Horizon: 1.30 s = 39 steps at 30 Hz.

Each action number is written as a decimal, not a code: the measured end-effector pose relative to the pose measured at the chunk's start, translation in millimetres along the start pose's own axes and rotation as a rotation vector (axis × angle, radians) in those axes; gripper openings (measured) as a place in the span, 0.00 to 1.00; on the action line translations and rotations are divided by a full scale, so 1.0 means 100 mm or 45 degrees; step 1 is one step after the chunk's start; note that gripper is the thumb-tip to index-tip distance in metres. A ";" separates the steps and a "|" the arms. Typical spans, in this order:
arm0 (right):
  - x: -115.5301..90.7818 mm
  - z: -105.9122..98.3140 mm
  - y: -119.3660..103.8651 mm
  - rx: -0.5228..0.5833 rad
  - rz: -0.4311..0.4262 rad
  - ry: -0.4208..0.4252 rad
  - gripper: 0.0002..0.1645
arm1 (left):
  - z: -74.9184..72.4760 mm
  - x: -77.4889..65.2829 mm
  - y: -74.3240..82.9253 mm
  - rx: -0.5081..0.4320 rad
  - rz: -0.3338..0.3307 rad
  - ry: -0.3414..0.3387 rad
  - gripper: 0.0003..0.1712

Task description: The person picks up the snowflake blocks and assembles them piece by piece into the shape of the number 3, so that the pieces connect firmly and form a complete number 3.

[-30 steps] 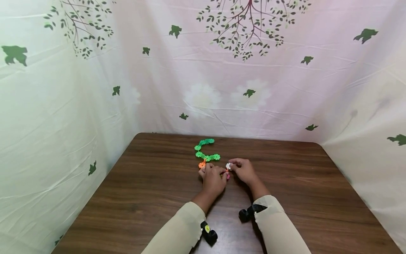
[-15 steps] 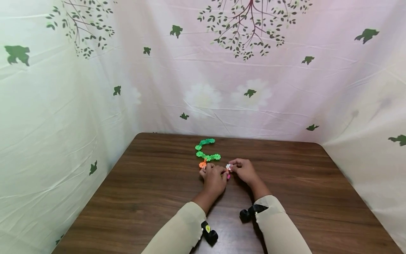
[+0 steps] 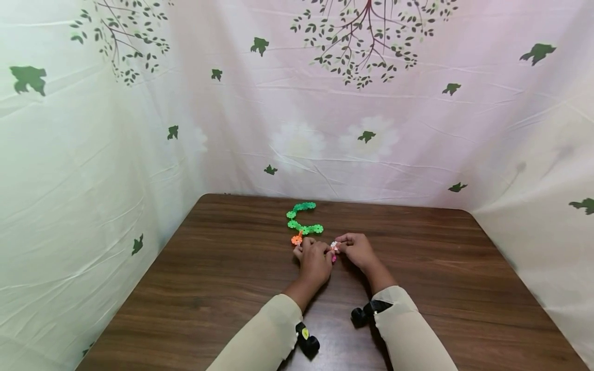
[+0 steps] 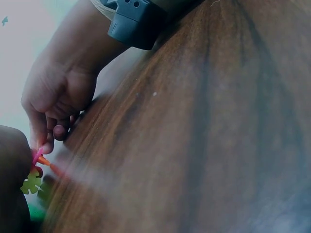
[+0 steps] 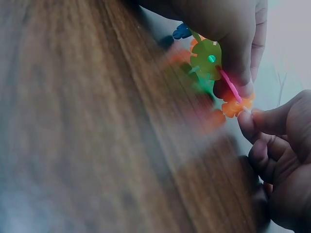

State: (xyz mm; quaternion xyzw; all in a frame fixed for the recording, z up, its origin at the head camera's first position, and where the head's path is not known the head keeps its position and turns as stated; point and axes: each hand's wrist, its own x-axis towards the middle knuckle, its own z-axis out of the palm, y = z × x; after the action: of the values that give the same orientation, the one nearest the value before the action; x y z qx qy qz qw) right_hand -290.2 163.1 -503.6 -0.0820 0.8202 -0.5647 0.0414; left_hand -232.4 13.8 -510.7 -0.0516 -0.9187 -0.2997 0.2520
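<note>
My left hand (image 3: 315,262) pinches a pink snowflake disc (image 5: 230,85), seen edge-on in the right wrist view. An orange snowflake disc (image 5: 233,107) meets its edge. With thumb and fingertip, my right hand (image 3: 357,250) pinches a white snowflake disc (image 3: 334,245) right at the orange one. A yellow-green disc (image 5: 206,59) hangs beside the pink one, and a blue disc (image 5: 182,31) shows behind it. Beyond my left hand, another orange disc (image 3: 296,240) joins a curved chain of green discs (image 3: 303,230) on the table. My left fingers hide part of the chain.
The brown wooden table (image 3: 223,288) spreads out around both hands. A pale printed cloth (image 3: 315,154) hangs behind it and at both sides. Black cameras (image 3: 308,342) sit on the wrists at the beige sleeves (image 3: 264,330).
My right hand has brought the white disc slightly down and closer to the pieces at my left fingertips. My left hand keeps its grip; the head view has shifted a little.
</note>
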 end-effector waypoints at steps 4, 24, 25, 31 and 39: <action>-0.02 0.02 -0.02 0.038 0.022 -0.010 0.13 | 0.01 -0.01 0.00 0.008 -0.005 -0.001 0.05; -0.04 -0.01 -0.04 -0.204 -0.034 0.000 0.10 | -0.01 0.02 0.00 -0.023 -0.039 0.006 0.04; -0.04 -0.01 -0.03 -0.225 -0.045 0.001 0.10 | 0.00 0.02 0.00 -0.023 -0.036 0.017 0.04; -0.06 -0.04 0.02 -0.315 -0.114 0.036 0.11 | 0.03 0.00 -0.02 -0.015 -0.003 0.068 0.04; -0.02 -0.05 0.04 -0.266 -0.146 0.080 0.14 | -0.06 -0.01 -0.03 0.011 0.020 0.087 0.09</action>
State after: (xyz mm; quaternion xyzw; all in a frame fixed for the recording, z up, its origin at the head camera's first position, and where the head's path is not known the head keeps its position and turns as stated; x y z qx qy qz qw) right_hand -289.0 169.2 -505.7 -0.1149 0.8695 -0.4798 -0.0254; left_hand -229.6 7.9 -509.1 -0.0474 -0.9104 -0.2955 0.2858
